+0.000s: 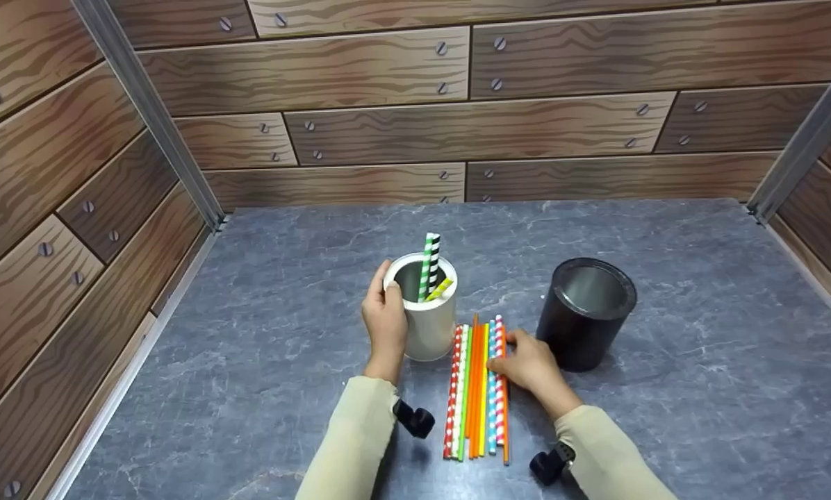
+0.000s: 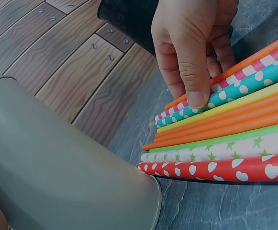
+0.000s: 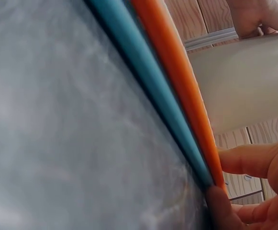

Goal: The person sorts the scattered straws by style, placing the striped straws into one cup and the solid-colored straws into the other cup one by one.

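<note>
A white cylindrical cup (image 1: 431, 333) stands left of the straws, and my left hand (image 1: 385, 319) grips its left side, thumb near the rim. Inside it lean a green striped straw (image 1: 424, 267), a black-and-white striped straw (image 1: 434, 260) and a short-showing yellow straw (image 1: 439, 290). Several paper straws (image 1: 476, 396) lie side by side on the table. My right hand (image 1: 532, 364) pinches at the right end of the row. Its thumb lies on the teal dotted straw (image 2: 232, 93), fingers beyond the pink-striped and outer orange straw (image 3: 182, 72).
A black cylindrical cup (image 1: 582, 326) stands upright just beyond my right hand, its mouth showing nothing inside. The grey marbled tabletop (image 1: 262, 292) meets wood-patterned walls (image 1: 388, 69) at the back and sides. Dark wrist cameras (image 1: 415, 420) hang below both wrists near the straws.
</note>
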{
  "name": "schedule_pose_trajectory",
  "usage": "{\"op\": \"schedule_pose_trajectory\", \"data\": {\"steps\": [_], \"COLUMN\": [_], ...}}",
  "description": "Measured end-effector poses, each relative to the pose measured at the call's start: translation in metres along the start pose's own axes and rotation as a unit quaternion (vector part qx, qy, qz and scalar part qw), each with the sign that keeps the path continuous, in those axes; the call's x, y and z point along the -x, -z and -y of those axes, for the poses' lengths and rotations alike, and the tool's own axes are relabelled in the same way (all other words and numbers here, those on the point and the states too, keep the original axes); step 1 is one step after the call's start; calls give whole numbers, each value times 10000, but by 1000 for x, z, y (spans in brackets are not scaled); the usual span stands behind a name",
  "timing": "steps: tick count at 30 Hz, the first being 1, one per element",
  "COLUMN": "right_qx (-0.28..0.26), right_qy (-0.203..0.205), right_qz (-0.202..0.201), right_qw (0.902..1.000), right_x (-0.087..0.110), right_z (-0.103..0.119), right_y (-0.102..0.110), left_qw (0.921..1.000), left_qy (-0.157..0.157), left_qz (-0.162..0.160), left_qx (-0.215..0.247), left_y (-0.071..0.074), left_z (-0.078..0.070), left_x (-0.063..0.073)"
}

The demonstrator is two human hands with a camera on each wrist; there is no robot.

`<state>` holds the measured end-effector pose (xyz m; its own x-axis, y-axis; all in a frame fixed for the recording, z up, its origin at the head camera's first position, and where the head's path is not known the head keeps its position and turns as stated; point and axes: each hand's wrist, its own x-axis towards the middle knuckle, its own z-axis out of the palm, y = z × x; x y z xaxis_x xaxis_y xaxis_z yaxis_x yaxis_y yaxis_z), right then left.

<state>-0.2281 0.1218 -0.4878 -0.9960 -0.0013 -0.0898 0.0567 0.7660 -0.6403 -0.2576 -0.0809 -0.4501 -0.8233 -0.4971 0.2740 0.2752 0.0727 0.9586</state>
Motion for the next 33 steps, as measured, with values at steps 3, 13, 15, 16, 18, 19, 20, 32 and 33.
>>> {"op": "schedule_pose_trajectory", "data": {"steps": [3,13,15,16,18,19,20,32,33], "right_qx": [-1,120,154,162,178,196,220,92,54], "right_qy": [18,-1,-31,-56,-109,-118,-123,-44,-18], "right_qz": [7,-11,2,16,45,54,61,-63,-87], "right_qw": [10000,9999,9999,9999,9998,9997,9997,9999,9999], "right_x": [0,-2,-2,-3,-3,-3,-3,-3,-4], "right_z": [-1,0,0,0,1,1,1,-1,-1], "right_y": [0,0,0,0,1,1,1,4,4], "left_qw": [10000,10000,10000,10000,10000,10000,10000,9999,9999], "left_qy": [6,9,3,5,30,41,49,70,58], "left_qz": [-14,-17,-19,-16,-14,-12,-5,-1,-10], "left_qx": [33,66,55,45,40,45,48,152,162], "left_y": [0,0,0,0,0,-1,-1,-2,-2], "left_z": [1,1,1,1,1,0,0,-1,-1], "left_x": [-1,-1,-1,-1,0,0,0,0,0]}}
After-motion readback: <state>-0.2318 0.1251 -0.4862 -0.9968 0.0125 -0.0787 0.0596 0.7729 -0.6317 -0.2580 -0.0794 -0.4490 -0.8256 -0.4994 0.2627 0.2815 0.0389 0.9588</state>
